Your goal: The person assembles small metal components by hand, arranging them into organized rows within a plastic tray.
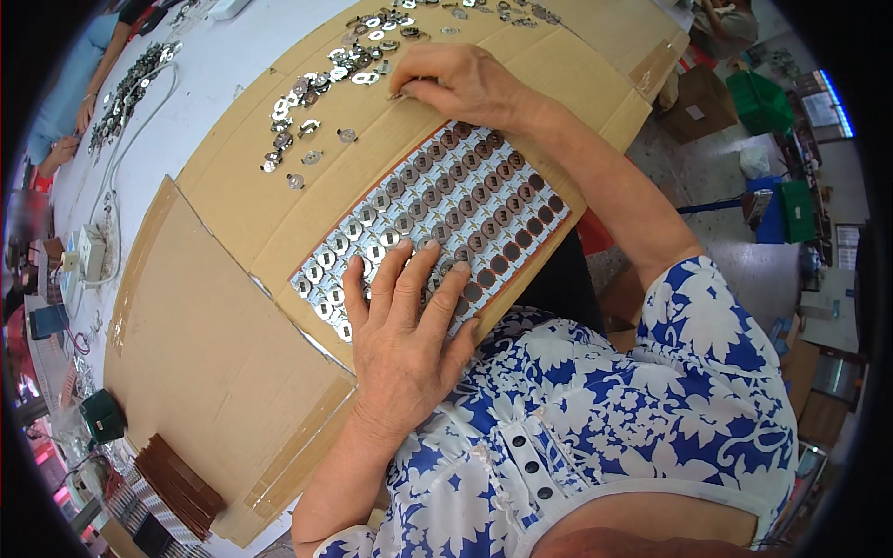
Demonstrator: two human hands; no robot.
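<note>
White table (209, 88) under tan cardboard (244, 206); on the cardboard, loose metal discs (339, 73); a gridded panel (456, 228)

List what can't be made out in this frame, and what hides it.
Head view:
Whatever is at the fingertips of the right hand: too small and partly covered.
Part of the disc sheet: hidden under the left hand.
How far the loose metal parts spread: cut off by the top edge.
The co-worker at left: cut off by the dark rim.
</note>
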